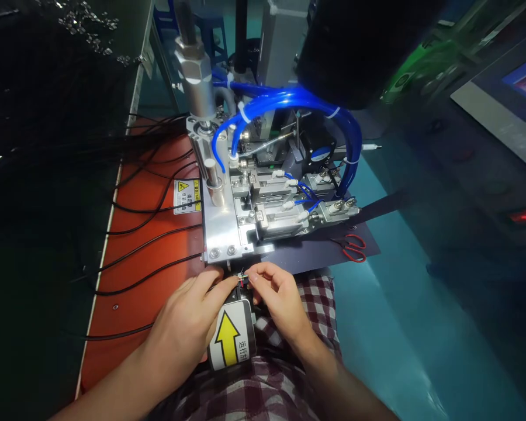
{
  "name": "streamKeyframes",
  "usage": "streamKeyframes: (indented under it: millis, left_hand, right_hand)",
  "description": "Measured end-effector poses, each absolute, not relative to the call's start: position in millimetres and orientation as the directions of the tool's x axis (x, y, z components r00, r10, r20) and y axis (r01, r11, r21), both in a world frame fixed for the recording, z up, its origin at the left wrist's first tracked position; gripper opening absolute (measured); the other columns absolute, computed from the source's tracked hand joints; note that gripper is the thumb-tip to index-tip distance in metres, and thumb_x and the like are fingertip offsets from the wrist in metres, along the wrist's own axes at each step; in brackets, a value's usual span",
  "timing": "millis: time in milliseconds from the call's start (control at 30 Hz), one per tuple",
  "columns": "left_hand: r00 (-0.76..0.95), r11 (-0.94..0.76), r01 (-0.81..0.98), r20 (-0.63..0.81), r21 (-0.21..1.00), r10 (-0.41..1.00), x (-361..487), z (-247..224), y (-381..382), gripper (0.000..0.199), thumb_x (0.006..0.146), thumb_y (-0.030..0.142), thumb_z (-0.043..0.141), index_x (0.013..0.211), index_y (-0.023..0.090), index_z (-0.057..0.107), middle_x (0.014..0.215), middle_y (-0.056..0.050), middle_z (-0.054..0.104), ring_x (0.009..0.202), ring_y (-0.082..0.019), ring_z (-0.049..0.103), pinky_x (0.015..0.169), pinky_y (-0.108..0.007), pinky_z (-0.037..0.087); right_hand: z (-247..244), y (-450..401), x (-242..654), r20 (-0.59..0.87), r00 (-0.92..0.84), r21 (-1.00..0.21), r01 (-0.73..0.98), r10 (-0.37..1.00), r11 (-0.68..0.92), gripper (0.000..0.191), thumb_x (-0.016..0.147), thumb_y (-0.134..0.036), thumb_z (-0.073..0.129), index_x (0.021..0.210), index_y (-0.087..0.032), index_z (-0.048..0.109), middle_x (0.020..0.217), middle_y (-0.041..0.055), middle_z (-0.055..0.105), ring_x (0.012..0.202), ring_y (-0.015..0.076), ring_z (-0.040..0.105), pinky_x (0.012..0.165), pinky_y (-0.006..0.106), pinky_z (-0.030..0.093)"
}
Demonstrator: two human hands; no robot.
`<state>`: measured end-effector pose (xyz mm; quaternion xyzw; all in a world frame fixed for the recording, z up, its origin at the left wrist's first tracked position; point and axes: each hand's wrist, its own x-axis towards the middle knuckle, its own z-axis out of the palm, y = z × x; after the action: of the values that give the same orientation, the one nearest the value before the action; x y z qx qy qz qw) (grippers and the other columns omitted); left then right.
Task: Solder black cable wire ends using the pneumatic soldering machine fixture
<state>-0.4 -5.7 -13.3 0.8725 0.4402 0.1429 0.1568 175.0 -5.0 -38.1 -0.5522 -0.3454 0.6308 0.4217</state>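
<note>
Left hand [190, 307]: thumb at left side of tiny wired part [244, 279], can't tell if gripping | right hand [278, 292]: finger and thumb pinch its right side | part — between both, near shiny plate [223, 231] | long way — too small to tell

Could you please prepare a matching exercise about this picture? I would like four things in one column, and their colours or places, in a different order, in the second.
Things
1. small part
2. scissors
3. bundled tubes
4. arrow

Colours or places
A. blue, bent in an arch
B. yellow, on a white label
C. at the fingertips of the left hand and the right hand
D. red-handled, on the dark plate

Right pairs: 1-C, 2-D, 3-A, 4-B
</note>
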Motion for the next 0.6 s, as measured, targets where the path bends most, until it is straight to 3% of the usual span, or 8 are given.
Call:
streamKeyframes:
  millis: [200,600]
  left_hand:
    - [0.557,-0.562,0.735,0.135,0.380,0.820,-1.4,-15.6,-7.0,0.037,0.085,0.008,0.040,0.118,0.017,0.054,0.099,-0.010,0.056,0.082,-0.022,0.058,0.070,-0.034,0.052]
    - [0.546,-0.520,0.741,0.068,0.425,0.835,-1.7,-15.2,-9.4,0.042,0.084,0.007,0.040,0.122,0.019,0.051,0.103,-0.010,0.055,0.087,-0.023,0.057,0.075,-0.036,0.051]
  right_hand:
    - [-39.1,-3.5,176.4,-0.389,-0.002,-0.915,-0.120,0.921,-0.386,0.015,0.078,-0.032,0.060,0.075,-0.018,0.060,0.060,-0.0022,0.053,0.050,0.0108,0.045,0.047,0.023,0.038]
    - [-38.4,-6.7,176.8,-0.127,0.043,-0.958,0.255,0.991,-0.134,0.007,0.082,-0.020,0.056,0.075,-0.018,0.057,0.068,0.0000,0.058,0.058,0.0122,0.050,0.057,0.025,0.041]
